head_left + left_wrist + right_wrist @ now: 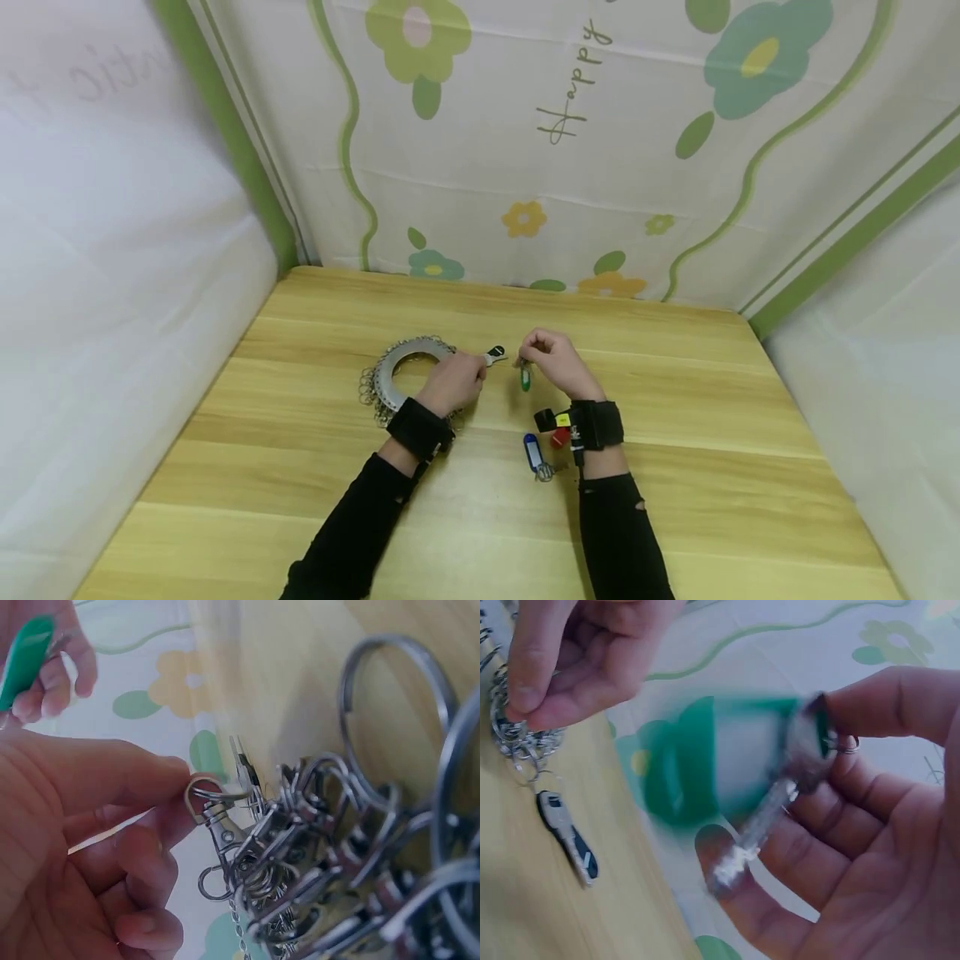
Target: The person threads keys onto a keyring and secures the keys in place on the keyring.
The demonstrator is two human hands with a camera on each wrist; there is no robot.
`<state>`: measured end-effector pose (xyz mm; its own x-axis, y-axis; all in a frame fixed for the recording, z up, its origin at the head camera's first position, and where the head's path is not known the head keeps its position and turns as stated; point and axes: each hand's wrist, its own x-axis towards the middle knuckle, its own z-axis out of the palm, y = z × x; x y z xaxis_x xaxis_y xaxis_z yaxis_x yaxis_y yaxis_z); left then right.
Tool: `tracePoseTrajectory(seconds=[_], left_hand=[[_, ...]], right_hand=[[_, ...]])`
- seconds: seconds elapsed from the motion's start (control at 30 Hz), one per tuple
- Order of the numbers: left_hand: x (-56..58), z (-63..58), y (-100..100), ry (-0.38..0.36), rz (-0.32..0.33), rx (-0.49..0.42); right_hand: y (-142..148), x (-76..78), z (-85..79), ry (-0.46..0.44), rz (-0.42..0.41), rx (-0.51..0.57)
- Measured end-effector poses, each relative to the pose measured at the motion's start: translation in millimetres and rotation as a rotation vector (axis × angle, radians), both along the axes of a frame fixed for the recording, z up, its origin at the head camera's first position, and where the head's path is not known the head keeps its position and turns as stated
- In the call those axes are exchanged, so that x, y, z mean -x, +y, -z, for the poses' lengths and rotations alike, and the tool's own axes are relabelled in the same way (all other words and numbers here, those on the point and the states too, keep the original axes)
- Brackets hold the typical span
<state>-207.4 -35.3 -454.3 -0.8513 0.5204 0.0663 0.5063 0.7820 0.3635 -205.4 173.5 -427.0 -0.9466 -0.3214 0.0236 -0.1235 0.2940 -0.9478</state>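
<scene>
My left hand [453, 383] pinches the loop of a silver swivel clasp [223, 831] between thumb and fingertips, at the right side of a flat grey ring [385, 379]. Many metal clasps and split rings hang round that ring. A slim black-and-silver piece, shaped like a nail clipper [568, 838], lies just beyond this hand with a split ring through its end. Off to the right and above the table, my right hand [558, 362] holds a silver key [754, 838] with a green key tag [525, 378] by their small ring. The tag is blurred in the right wrist view.
Nearer to me on the wooden table [675, 517] lie a blue key tag [532, 452] with keys and a red key tag [559, 437], partly covered by the right wrist's camera strap. White flowered cloth [465, 167] stands behind the table and along both sides.
</scene>
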Motion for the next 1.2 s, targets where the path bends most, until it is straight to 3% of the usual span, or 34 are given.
tracePoseTrajectory(seconds=[0.13, 0.43, 0.63, 0.9, 1.2], left_hand=[[-1.0, -0.3, 0.6, 0.006, 0.030, -0.005], [1.2, -3.8, -3.0, 0.064, 0.142, -0.041], [2.9, -3.7, -5.0, 0.071, 0.167, 0.001], [2.8, -7.5, -8.2, 0.067, 0.200, -0.039], [6.5, -7.4, -11.0, 0.087, 0.189, -0.082]], right_hand=[[-3.6, 1.1, 8.9, -0.023, -0.009, -0.065], [-16.7, 3.4, 18.5, -0.139, 0.060, -0.273], [-27.5, 3.9, 25.3, -0.071, 0.082, -0.331], [-43.7, -0.9, 27.9, 0.005, 0.085, -0.390], [-56.1, -2.4, 34.3, 0.125, 0.064, -0.402]])
